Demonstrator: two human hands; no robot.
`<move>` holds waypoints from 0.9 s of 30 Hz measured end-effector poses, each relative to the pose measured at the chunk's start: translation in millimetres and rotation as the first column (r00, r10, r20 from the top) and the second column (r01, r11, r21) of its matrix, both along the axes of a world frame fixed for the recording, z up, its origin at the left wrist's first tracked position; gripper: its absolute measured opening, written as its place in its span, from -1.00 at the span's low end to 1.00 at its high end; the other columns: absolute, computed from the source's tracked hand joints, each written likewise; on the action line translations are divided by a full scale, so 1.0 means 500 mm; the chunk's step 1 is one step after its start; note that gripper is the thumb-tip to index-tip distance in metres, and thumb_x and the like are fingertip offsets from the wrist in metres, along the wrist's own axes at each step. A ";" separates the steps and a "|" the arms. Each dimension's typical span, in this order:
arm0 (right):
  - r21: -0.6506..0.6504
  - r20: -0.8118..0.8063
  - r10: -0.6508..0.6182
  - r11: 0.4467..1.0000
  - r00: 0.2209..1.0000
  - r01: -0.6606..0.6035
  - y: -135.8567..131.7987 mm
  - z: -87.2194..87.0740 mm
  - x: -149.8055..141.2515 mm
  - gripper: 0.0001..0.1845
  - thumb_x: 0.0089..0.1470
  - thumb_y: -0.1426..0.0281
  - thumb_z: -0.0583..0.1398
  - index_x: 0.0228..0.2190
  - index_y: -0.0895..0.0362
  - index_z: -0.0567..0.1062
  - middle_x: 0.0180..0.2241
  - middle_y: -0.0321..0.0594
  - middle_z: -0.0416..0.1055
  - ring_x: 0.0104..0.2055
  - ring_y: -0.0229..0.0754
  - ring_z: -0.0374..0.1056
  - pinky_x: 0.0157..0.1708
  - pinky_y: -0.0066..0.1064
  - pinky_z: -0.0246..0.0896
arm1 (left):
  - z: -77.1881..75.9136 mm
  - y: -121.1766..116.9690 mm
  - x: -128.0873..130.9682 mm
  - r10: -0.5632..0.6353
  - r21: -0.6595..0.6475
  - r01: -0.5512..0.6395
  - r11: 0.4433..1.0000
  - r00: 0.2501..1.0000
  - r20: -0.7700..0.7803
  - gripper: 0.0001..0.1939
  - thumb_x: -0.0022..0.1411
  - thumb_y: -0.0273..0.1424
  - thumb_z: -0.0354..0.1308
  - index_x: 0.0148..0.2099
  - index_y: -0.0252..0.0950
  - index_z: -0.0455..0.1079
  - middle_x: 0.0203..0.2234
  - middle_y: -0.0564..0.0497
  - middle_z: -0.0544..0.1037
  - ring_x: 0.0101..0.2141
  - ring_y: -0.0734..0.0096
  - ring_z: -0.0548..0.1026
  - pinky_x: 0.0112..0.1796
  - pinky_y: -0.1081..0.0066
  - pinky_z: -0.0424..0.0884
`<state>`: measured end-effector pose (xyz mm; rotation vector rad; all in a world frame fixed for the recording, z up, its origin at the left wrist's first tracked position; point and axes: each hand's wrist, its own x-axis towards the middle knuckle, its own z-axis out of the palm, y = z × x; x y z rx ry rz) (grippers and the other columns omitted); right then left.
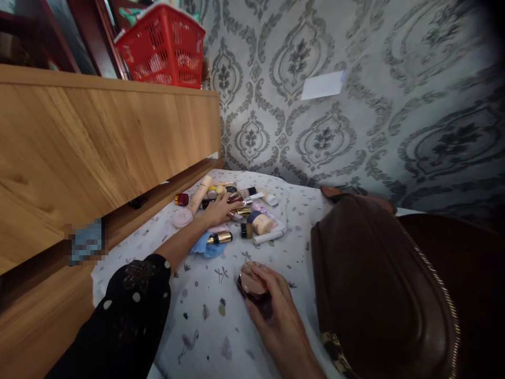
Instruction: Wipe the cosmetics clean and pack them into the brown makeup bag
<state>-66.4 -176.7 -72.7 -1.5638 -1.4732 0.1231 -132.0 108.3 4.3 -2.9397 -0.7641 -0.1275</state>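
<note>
Round compact (252,279) in our right hand (282,310), low over the patterned white cloth (236,337) and nearer to us than the cluster of cosmetics. Fingers lie over its pale, glossy top, thumb along the near side; the grip is narrow, closed on the case. We cannot tell whether its underside touches the cloth.

Our left hand (219,210) reaches palm down into the cluster, fingers extended among small tubes and bottles. Whether it has closed on any of them, we cannot tell. Near its wrist: a black-and-gold tube (220,238) by a crumpled blue cloth (209,247). The pink round case (182,217) lies on the other side of the forearm. A brown bag (366,284) stands to the right.

Handling, our judgement: compact light and stiff, its smooth surface likely slippery under dry fingertips. Powder or a mirror inside, if any, could crack in a drop. Best hold: opposite sides of the rim, thumb against fingers, with light pressure and little weight on the lid.
</note>
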 end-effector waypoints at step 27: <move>0.016 -0.029 0.018 1.000 0.999 -0.018 -0.001 0.021 0.000 -0.52 0.19 0.45 0.13 0.13 -0.01 0.31 0.10 -0.11 0.32 0.17 -0.06 0.31 0.14 -0.17 0.32 | 0.048 0.007 -0.119 -0.163 -0.142 0.184 0.973 0.976 0.143 -0.52 0.36 -0.17 0.08 0.27 -0.12 0.28 0.27 -0.14 0.24 0.26 0.02 0.18 0.23 0.07 0.11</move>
